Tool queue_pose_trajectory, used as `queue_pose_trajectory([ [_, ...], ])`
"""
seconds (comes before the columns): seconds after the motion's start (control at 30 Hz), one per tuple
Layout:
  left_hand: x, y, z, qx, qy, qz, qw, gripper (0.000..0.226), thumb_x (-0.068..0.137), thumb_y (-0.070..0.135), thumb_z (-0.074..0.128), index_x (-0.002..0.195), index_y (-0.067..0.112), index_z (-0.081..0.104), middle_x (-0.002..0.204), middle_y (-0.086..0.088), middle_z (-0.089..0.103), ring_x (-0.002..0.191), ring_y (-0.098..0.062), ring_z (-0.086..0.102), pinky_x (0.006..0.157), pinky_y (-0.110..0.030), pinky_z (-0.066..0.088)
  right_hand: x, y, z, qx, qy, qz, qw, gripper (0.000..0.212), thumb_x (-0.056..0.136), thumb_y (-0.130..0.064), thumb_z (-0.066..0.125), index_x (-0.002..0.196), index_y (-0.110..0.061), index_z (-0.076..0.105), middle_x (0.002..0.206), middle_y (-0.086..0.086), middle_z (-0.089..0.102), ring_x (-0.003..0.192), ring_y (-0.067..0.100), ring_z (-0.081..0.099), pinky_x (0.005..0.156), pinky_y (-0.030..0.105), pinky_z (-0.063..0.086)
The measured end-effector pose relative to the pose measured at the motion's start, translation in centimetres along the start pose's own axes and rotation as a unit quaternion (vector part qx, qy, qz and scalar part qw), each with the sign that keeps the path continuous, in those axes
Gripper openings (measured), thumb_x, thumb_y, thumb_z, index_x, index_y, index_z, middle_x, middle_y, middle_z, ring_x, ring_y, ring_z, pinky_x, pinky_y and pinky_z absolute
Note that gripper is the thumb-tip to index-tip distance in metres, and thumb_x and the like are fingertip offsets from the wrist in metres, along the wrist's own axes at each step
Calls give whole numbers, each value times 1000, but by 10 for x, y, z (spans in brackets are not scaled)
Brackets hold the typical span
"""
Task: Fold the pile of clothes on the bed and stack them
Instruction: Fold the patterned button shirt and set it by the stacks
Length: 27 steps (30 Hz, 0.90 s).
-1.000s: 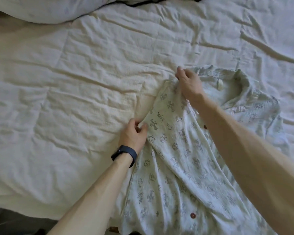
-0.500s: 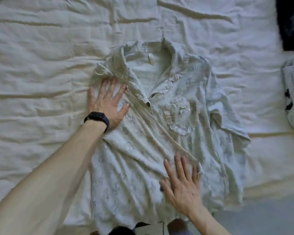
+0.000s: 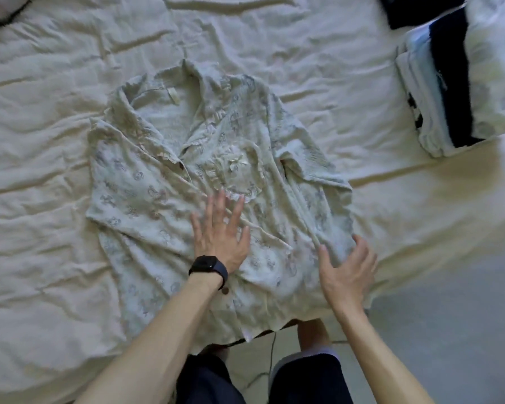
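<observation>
A: Where does the shirt [image 3: 146, 205] lie?

B: It lies spread face up on the bed [image 3: 41, 258], collar [image 3: 134, 103] on the far side and hem hanging over the near edge. It is pale with a faded print, rumpled, with its front panels overlapping.

A: And the left hand [image 3: 219, 234]?

B: It lies flat on the middle of the shirt, palm down and fingers spread. A dark watch [image 3: 207, 266] sits on its wrist, and a brown button [image 3: 224, 291] shows just beside the strap.

A: The right hand [image 3: 346, 272]?

B: It rests on the shirt's lower right edge, fingers apart and slightly bent over the bunched cloth. It pinches nothing that can be seen.

A: Anything else on the bed?

B: A stack of folded clothes [image 3: 432, 91], white, pale blue and dark, sits at the far right, well apart from the shirt. The person's dark shorts [image 3: 303, 377] show against the grey floor [image 3: 449, 330].
</observation>
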State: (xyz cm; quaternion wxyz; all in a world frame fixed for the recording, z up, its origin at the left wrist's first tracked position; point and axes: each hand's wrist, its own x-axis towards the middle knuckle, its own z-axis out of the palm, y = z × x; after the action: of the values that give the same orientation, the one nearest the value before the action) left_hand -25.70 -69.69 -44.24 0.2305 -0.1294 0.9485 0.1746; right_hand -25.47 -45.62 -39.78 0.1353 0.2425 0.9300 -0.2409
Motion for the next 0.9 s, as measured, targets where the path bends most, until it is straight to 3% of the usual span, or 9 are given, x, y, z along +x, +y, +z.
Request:
queue_pose_trajectory([
  [0.1, 5, 60, 13, 31, -18, 43, 998, 71, 101, 53, 31, 154, 46, -16, 159, 7, -37, 147, -16, -34, 110, -50, -32, 43, 20, -20, 30, -115, 78, 990, 74, 82, -50, 78, 136, -15, 42, 117, 4, 58, 110, 29, 58, 91, 42, 49],
  [0.17, 12, 91, 20, 25, -37, 34, 998, 69, 102, 53, 30, 154, 46, -14, 160, 6, -34, 149, -19, -29, 110, -51, -31, 66, 27, -32, 3, -240, 32, 970, 50, 80, -42, 80, 115, -22, 51, 97, -7, 64, 89, 18, 64, 72, 35, 51],
  [0.27, 14, 116, 29, 25, -72, -17, 997, 66, 102, 52, 28, 154, 48, -13, 164, 5, -27, 151, -22, -24, 119, -58, -15, 108, 20, -60, -74, -359, -51, 929, 12, 81, -21, 71, 93, -20, 68, 90, 2, 74, 84, 21, 69, 70, 38, 55],
  [0.33, 14, 122, 26, 33, -92, -38, 995, 65, 102, 50, 28, 155, 47, -11, 166, 3, -18, 153, -25, -18, 121, -60, -3, 148, 1, -90, -102, -258, -148, 949, 8, 81, -12, 64, 87, -18, 66, 90, 11, 72, 89, 35, 66, 65, 38, 46],
  [0.43, 21, 126, 12, 49, -118, -46, 991, 66, 101, 47, 32, 155, 45, -6, 168, 1, -5, 155, -28, -5, 122, -59, 7, 208, -48, -144, -30, 11, -281, 959, 14, 84, -5, 57, 93, -12, 67, 89, 15, 64, 82, 40, 60, 61, 35, 36],
  [0.6, 37, 138, -14, 34, -169, -77, 982, 69, 95, 41, 40, 156, 38, 8, 161, -4, 27, 143, -31, 33, 112, -49, 36, 290, -110, -209, 12, 331, -414, 848, 30, 76, 4, 55, 93, -17, 68, 93, 12, 62, 93, 28, 49, 70, 40, 40],
  [0.67, 53, 147, -26, 22, -183, -104, 977, 64, 94, 36, 40, 154, 33, 17, 153, -8, 39, 130, -34, 47, 101, -45, 46, 319, -114, -221, -21, 337, -394, 855, 32, 79, 0, 53, 95, -23, 68, 107, 9, 62, 104, 24, 44, 79, 40, 35],
  [0.77, 89, 167, -48, 50, -179, -133, 973, 54, 97, 29, 41, 149, 19, 32, 141, -16, 48, 120, -36, 54, 97, -44, 49, 350, -105, -221, -157, 177, -360, 902, 33, 82, -1, 56, 102, -20, 74, 139, 7, 53, 131, 34, 39, 101, 47, 30],
  [0.9, 134, 201, -73, 40, -118, -133, 983, 27, 95, 27, 42, 117, 17, 54, 124, -11, 53, 102, -30, 53, 90, -42, 49, 366, -86, -220, -246, 51, -348, 903, 37, 81, -26, 59, 116, -30, 72, 152, 6, 43, 135, 33, 32, 111, 56, 28],
])
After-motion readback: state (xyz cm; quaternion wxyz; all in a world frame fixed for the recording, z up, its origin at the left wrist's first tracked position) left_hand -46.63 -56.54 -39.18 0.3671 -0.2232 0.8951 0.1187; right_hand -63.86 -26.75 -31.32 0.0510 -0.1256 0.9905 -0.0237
